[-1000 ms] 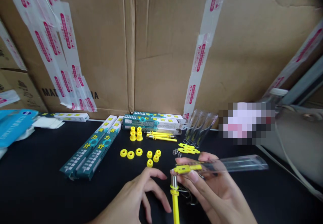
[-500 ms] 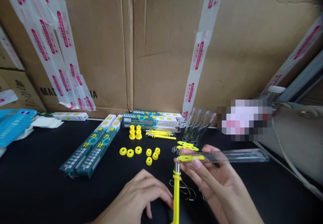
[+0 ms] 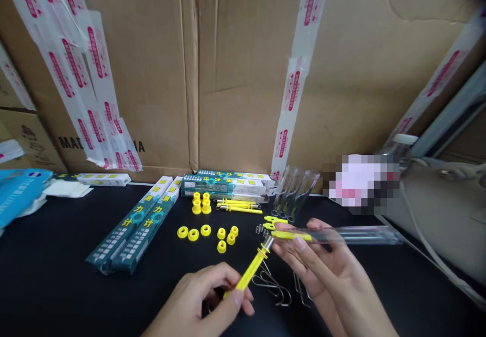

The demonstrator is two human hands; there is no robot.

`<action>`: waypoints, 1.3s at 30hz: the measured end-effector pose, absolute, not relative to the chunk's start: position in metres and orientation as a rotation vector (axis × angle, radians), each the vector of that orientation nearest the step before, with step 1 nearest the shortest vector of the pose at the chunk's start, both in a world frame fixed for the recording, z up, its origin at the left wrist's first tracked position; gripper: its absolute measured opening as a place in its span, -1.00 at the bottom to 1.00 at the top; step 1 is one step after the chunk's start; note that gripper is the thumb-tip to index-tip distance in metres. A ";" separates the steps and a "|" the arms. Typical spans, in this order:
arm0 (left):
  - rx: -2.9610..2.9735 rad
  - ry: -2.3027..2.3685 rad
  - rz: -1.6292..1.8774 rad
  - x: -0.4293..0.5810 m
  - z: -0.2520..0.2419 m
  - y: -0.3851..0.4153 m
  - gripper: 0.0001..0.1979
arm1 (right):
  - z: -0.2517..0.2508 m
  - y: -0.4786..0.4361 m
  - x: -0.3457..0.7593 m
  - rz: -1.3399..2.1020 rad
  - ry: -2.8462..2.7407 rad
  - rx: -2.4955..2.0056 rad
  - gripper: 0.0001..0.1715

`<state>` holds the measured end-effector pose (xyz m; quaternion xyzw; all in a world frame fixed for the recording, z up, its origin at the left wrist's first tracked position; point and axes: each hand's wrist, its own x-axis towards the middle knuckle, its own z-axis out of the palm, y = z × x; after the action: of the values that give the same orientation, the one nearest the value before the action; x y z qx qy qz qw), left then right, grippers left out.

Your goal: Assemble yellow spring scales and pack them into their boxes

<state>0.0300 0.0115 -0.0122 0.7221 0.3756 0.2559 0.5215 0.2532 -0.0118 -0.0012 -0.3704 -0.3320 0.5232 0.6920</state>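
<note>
My left hand (image 3: pixel 201 301) grips the lower end of a yellow plastic rod (image 3: pixel 248 268), which slants up to the right and ends in a metal sleeve (image 3: pixel 268 243). That sleeve sits right by the end of a transparent plastic tube (image 3: pixel 353 235), held in my right hand (image 3: pixel 322 271). A yellow strip (image 3: pixel 290 235) lies along the tube's near end. Bent wire hooks (image 3: pixel 271 289) lie on the black table below my right hand, not touched by either hand.
Yellow rings (image 3: pixel 193 234), stacked yellow cups (image 3: pixel 201 203), yellow rods (image 3: pixel 237 206), small springs (image 3: pixel 259 229) and teal boxes (image 3: pixel 131 224) lie on the black table (image 3: pixel 56 271). Transparent tubes (image 3: pixel 294 194) lean against a cardboard wall (image 3: pixel 243 74). A blurred patch (image 3: pixel 360 182) hides something at right.
The yellow rod has gone from nearly upright to slanting, its lower end now in my left hand. The hooks and tube shifted slightly in view.
</note>
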 end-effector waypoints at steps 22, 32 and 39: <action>1.662 0.981 0.620 0.028 -0.001 0.011 -0.68 | 0.003 -0.016 0.246 1.275 -0.894 -0.871 -0.59; 1.527 0.936 0.759 0.025 -0.012 0.014 -0.74 | 0.004 -0.017 0.244 1.249 -0.832 -0.964 -0.52; 1.409 0.867 0.832 0.020 -0.025 0.019 -0.63 | 0.002 -0.018 0.243 1.323 -0.782 -0.972 -0.50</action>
<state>0.0201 0.0186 -0.0252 0.6082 0.3743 0.3590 0.6009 0.2433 -0.0182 0.0016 -0.4216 -0.3394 0.5740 0.6145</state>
